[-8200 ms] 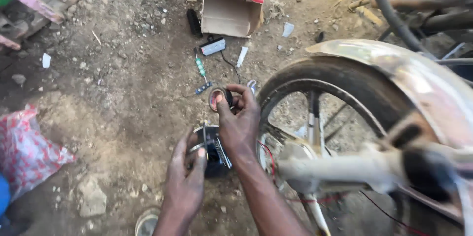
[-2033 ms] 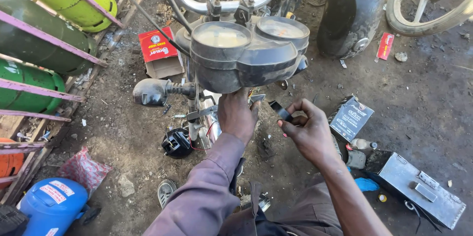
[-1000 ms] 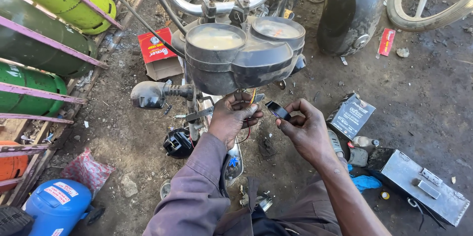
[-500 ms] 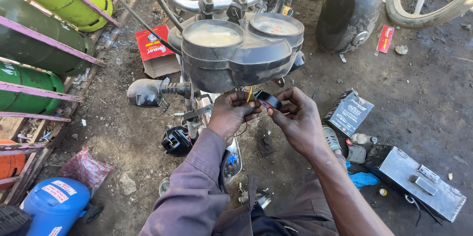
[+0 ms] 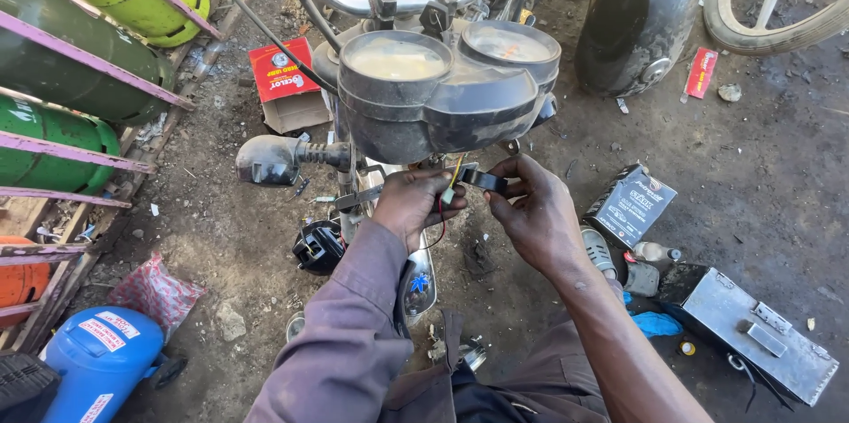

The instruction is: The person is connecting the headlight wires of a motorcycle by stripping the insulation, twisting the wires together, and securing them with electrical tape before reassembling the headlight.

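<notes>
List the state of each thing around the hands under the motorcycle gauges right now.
Left hand: closed on the wires.
Right hand: pinching the small black part.
Instrument cluster: mounted, glass dusty.
Red carton: open, on the ground.
Metal box: closed, lying flat.

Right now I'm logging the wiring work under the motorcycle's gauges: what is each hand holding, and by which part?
The right hand pinches a small black part by its end. The left hand holds the thin wires beside it, just under the gauge cluster.
</notes>
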